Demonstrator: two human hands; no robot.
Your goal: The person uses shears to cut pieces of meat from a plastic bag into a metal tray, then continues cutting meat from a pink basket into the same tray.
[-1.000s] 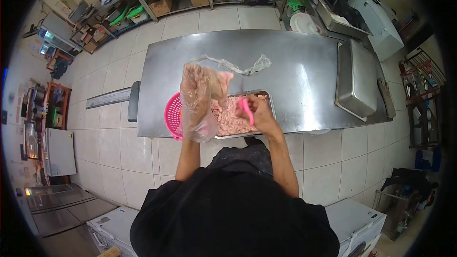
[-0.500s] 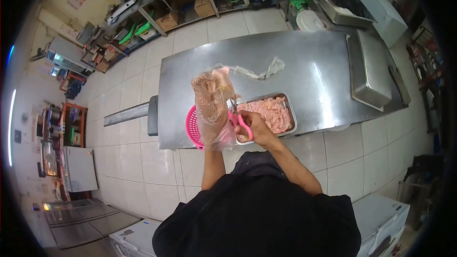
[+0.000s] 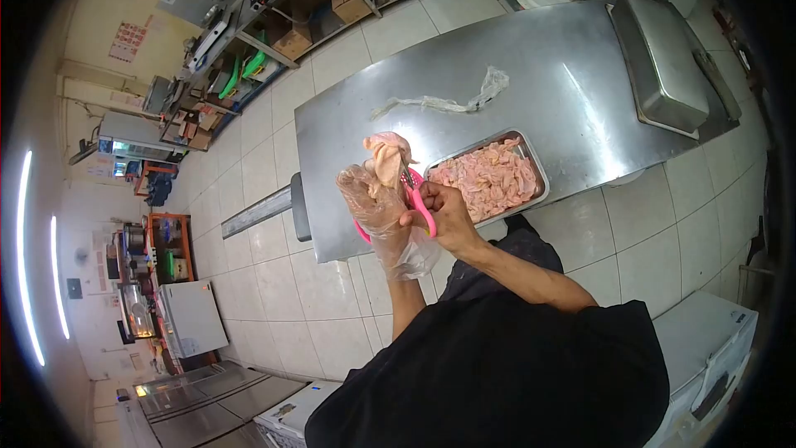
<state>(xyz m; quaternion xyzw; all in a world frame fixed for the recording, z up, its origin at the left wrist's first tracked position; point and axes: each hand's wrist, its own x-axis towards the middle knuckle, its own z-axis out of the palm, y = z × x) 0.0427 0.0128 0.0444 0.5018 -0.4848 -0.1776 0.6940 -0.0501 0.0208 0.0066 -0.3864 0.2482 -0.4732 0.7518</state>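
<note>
My left hand point(image 3: 371, 207), in a loose clear plastic glove, grips a pale pink piece of raw meat point(image 3: 386, 158) that looks like chicken. The piece sticks up above the fingers. Closed around pink-handled scissors point(image 3: 426, 212) is my bare right hand point(image 3: 452, 220); the blades reach up against the right side of the piece. Just right of that hand, a metal tray point(image 3: 545, 189) holds many cut pieces of raw meat point(image 3: 489, 179). A pink basket point(image 3: 360, 231) is mostly hidden behind my gloved hand.
Everything stands on a steel table point(image 3: 348, 108). A crumpled strip of clear plastic point(image 3: 473, 101) lies toward its far side. An upturned steel pan point(image 3: 663, 66) sits at the right end. White chest freezers point(image 3: 705, 340) are behind me, with shelves of equipment beyond the table.
My left hand has turned, and the meat now stands up clear of the glove beside the blades. My head view has shifted and tilted, so the table appears rotated.
</note>
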